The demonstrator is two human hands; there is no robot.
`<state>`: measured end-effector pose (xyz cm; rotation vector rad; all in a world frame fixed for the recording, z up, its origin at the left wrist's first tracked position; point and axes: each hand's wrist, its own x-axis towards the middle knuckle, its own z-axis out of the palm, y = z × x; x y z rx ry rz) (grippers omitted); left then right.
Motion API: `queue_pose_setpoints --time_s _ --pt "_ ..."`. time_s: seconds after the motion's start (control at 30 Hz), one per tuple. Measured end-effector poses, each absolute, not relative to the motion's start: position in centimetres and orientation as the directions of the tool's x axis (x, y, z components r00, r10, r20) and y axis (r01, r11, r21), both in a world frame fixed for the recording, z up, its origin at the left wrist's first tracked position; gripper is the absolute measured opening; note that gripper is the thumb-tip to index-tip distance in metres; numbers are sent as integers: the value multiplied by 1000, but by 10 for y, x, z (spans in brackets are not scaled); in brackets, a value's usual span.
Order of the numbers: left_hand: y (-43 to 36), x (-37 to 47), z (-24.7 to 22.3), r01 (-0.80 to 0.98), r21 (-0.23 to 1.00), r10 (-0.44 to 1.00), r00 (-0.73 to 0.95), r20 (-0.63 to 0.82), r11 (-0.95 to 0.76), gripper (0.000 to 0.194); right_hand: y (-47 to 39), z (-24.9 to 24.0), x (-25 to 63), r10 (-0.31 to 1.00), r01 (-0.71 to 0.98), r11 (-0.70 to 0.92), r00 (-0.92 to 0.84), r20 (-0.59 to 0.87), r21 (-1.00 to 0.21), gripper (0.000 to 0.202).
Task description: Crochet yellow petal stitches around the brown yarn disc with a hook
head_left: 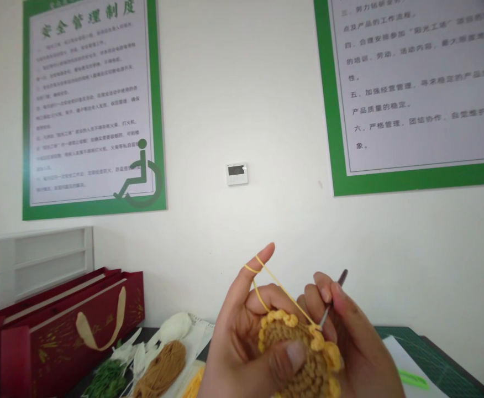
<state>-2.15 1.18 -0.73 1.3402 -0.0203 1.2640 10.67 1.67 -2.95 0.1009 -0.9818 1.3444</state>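
Note:
My left hand (242, 337) grips a round brown crochet piece (308, 376) with a yellow scalloped edge, its thumb pressed on the front. Yellow yarn (281, 282) loops around the raised left index finger and runs taut down to the edge of the piece. In my right hand (350, 326) a crochet hook (342, 278) with a dark handle is pinched between thumb and fingers. The hook's metal end meets the yellow stitches at the upper right edge. The lower part of the piece runs out of view.
Left of my hands lie a brown yarn ball (163, 367), white yarn (175, 327) and green yarn (107, 378). Red gift bags (76, 337) stand farther left before a drawer unit (51, 254). At right are a green cutting mat (441, 359) and white paper (403, 354). Posters hang on the wall behind.

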Motion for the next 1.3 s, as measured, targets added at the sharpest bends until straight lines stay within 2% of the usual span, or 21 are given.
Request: queue_pose_setpoints --time_s 0.13,0.23,0.3,0.37,0.4,0.43,0.47,0.5,0.53,0.6,0.63,0.7,0.77,0.9,1.0,1.07,1.13,1.17,1.2,1.23,1.3 --pt "3 -20 -6 -605 701 685 326 651 -378 90 18 -29 108 782 -803 288 -117 612 -522 35" --pt "-2 -17 -5 -596 704 711 294 639 -386 93 17 -30 105 764 -759 392 -47 643 -520 30" --pt "-5 -15 -5 -597 713 736 282 616 -368 91 18 -31 105 707 -684 534 38 706 -498 26" --pt "-6 -13 -4 -602 717 759 265 595 -352 90 19 -34 109 544 -475 786 228 808 -395 13" --pt "-6 -12 -4 -600 721 770 257 584 -347 90 20 -36 113 385 -284 910 310 869 -302 5" --pt "-6 -11 -4 -594 728 780 251 573 -343 90 21 -38 118 184 -48 983 363 913 -179 13" --pt "-4 -11 -4 -590 737 789 256 558 -330 90 22 -40 121 -25 189 981 316 948 -37 23" --pt "-2 -11 -4 -592 750 799 278 533 -294 88 22 -41 124 -152 362 929 191 970 74 31" --pt "0 -12 -5 -606 762 805 321 498 -229 84 22 -43 124 -186 464 879 118 975 112 36" --pt "6 -14 -5 -635 771 784 461 415 -35 78 21 -44 118 -277 449 884 278 920 131 23" --pt "9 -16 -5 -639 767 757 529 384 57 76 20 -43 112 -199 351 935 423 884 42 14" --pt "13 -18 -4 -647 749 708 596 379 144 78 18 -41 101 94 34 989 601 793 -144 2" --pt "15 -21 -3 -669 732 686 593 422 129 79 15 -39 97 307 -252 947 523 795 -199 9" --pt "14 -27 0 -687 709 634 623 459 162 75 12 -36 107 565 -591 743 301 769 -315 21" --pt "12 -30 1 -686 715 626 619 475 135 76 11 -32 112 676 -721 566 129 725 -399 30" --pt "9 -30 -1 -677 736 666 559 493 23 77 11 -30 113 692 -704 548 79 718 -451 27" --pt "6 -29 -4 -649 756 708 492 506 -90 79 12 -29 114 625 -565 689 146 767 -454 18" --pt "5 -28 -5 -631 764 726 460 510 -136 79 14 -29 115 537 -414 805 202 819 -425 10" --pt "4 -27 -6 -614 770 742 433 512 -173 79 15 -31 116 400 -211 912 256 880 -353 4" --pt "3 -26 -7 -598 777 756 410 509 -199 78 17 -33 117 227 20 970 290 930 -243 13" --pt "3 -23 -6 -591 782 777 393 491 -196 74 20 -39 115 -90 392 919 299 950 -36 29"
